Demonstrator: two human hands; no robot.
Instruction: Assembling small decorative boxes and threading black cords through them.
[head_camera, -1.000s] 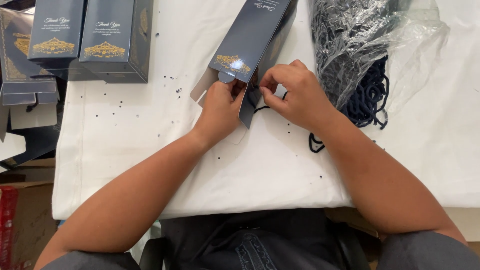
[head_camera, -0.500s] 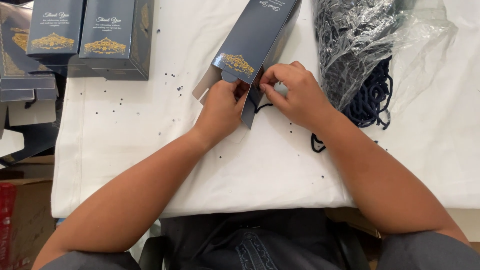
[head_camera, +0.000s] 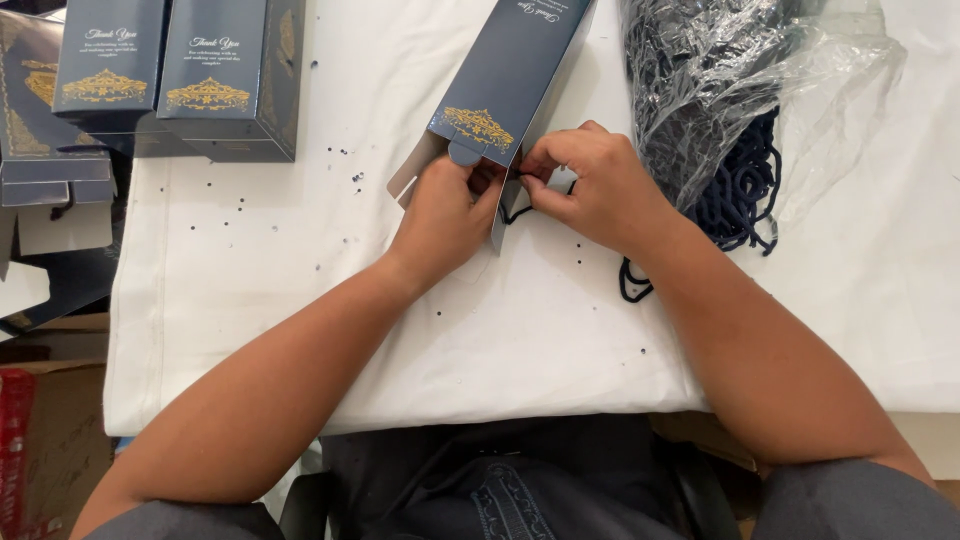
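Left hand (head_camera: 445, 215) is clenched on the near, open end of the dark blue gift box (head_camera: 505, 85), thumb against its flap, while the right hand (head_camera: 590, 185) pinches a dark blue cord (head_camera: 515, 212) right at that same box edge, fingertips of both hands almost touching. The box lies flat on the white surface (head_camera: 300, 300) at about 12 o'clock from the person, its gold ornament facing up and its far end running off the top of the view.

Compared with a second ago, little has shifted: the hands have kept the same grip and drawn slightly closer together at the box mouth, and the box sits in the same spot. I judge from this that the fiddly work of fixing the cord to the box end is under way and not finished.

Counting: one box in hand; two finished boxes (head_camera: 225, 70) of the same kind stand side by side at 10 o'clock, with more flat dark blue card pieces (head_camera: 45, 170) stacked at 9 o'clock, number unclear. One clear plastic bag (head_camera: 720, 70) of dark cords (head_camera: 740, 190) lies at 1 o'clock, a few loops spilling out. Small dark specks dot the cloth.
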